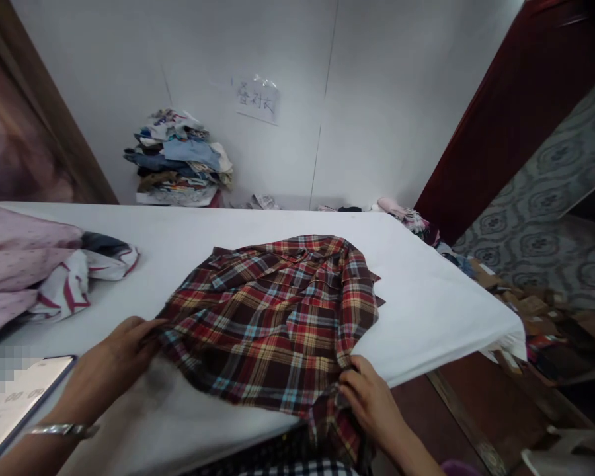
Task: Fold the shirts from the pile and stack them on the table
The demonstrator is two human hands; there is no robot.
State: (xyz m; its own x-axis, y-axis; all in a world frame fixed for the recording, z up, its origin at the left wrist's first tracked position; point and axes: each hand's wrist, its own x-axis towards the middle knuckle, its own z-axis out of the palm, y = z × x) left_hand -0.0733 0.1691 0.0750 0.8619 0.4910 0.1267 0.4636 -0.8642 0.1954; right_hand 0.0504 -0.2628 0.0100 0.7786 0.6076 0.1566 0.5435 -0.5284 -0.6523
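Note:
A plaid shirt [277,317] in red, brown, yellow and light blue lies spread over the white-covered table, its collar end away from me. At its near left corner my left hand [123,350] pinches the fabric, closed on it. My right hand [369,396] grips the near right part, where a bunched piece of the cloth hangs past the table's front edge. Along the right side of the shirt runs a sleeve; the other lies across the upper left. A silver bracelet [64,430] is on my left wrist.
Pink and white clothes [24,264] lie at the table's left, with a phone [30,403] nearer me. Behind the table [441,304] rises a stack of folded clothes [183,158]. More clothes [406,215] sit at the far right corner; cardboard boxes [535,307] fill the floor to the right.

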